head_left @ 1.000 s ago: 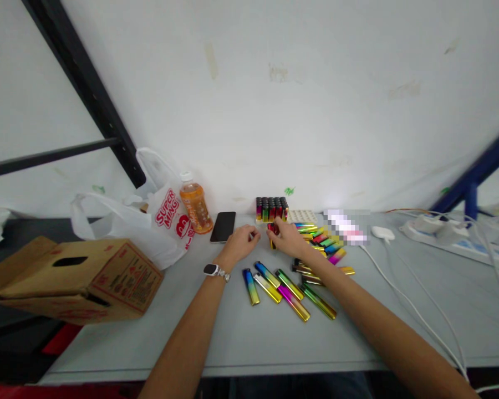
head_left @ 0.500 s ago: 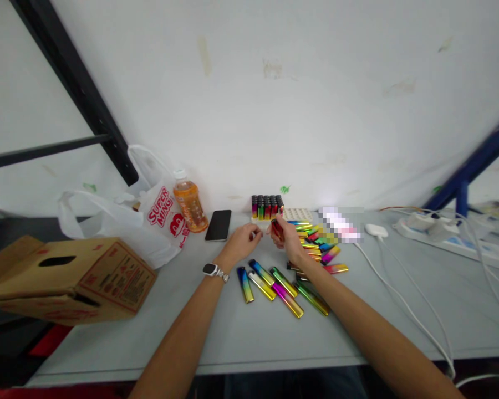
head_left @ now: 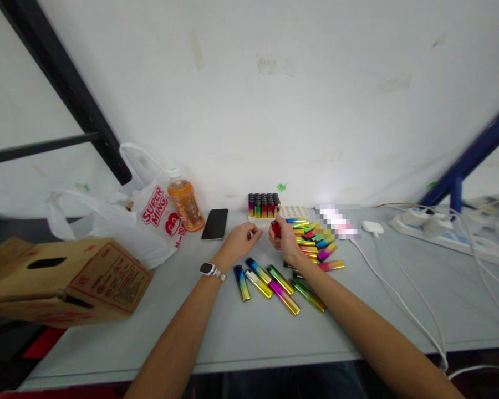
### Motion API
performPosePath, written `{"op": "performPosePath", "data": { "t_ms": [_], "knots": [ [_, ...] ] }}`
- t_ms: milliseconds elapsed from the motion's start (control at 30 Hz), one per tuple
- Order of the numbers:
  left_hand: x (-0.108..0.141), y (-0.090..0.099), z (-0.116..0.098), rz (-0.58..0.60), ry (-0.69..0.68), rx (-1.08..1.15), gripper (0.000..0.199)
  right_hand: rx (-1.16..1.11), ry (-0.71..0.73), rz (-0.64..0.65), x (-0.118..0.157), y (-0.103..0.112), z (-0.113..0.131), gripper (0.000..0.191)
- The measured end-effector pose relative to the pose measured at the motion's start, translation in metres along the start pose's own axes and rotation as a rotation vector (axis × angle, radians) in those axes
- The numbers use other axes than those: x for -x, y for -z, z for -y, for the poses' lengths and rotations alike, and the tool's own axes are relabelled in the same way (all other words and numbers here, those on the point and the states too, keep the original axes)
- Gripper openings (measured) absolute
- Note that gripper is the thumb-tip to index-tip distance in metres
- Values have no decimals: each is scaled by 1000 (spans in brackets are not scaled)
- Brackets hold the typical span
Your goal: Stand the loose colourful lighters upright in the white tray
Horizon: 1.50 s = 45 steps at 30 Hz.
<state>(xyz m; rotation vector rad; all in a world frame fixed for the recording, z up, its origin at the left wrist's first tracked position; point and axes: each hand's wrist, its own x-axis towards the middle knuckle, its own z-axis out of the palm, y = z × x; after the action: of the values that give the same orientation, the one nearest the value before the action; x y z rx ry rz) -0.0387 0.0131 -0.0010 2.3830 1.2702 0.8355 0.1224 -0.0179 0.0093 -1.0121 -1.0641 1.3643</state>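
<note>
My right hand [head_left: 285, 242] is closed round a red lighter [head_left: 275, 228], its thumb raised along the top. To its left, my left hand [head_left: 242, 242] hovers over the table with fingers curled in; anything between them is too small to make out. Behind both hands a block of upright lighters [head_left: 264, 205] with black tops stands in a white holed tray [head_left: 296, 212]. Shiny multicoloured lighters [head_left: 326, 252] lie in a pile right of my right hand. Several more, among them a purple-and-gold lighter [head_left: 284, 297], lie between my forearms.
On the left stand a cardboard box [head_left: 103, 277], a white plastic bag [head_left: 149, 227] and an orange drink bottle [head_left: 186, 202]. A black phone [head_left: 215, 224] lies near the wall. To the right are a white charger [head_left: 372, 227], trailing cables and a power strip [head_left: 453, 235].
The whole view has shifted slightly. My right hand tilts the red lighter a little, its thumb now more upright. My left hand stays nearly where it was, and the lighters on the table have not moved.
</note>
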Motion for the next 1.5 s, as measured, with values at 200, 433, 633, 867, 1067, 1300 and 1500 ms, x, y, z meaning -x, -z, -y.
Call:
{"op": "performPosePath", "data": {
  "t_ms": [200, 433, 633, 867, 1067, 1300, 1500],
  "knots": [
    [0, -1, 0, 2, 3, -13, 27, -16, 13, -111, 2, -6, -1, 51],
    [0, 0, 0, 3, 4, -15, 30, -203, -111, 85, 4, -2, 6, 71],
    [0, 1, -1, 6, 7, -3, 30, -218, -120, 77, 4, -2, 7, 70],
    [-1, 0, -2, 17, 16, -22, 29, -211, -117, 41, 5, -3, 7, 65],
    [0, -1, -2, 18, 22, -37, 25, -112, -77, -28, 4, -5, 2, 54],
    [0, 0, -1, 28, 13, -18, 25, -102, -53, -29, 2, -4, -2, 55],
    [1, 4, 0, 32, 35, 0, 29, -77, 57, 83, 1, -6, 0, 62]
  ]
}}
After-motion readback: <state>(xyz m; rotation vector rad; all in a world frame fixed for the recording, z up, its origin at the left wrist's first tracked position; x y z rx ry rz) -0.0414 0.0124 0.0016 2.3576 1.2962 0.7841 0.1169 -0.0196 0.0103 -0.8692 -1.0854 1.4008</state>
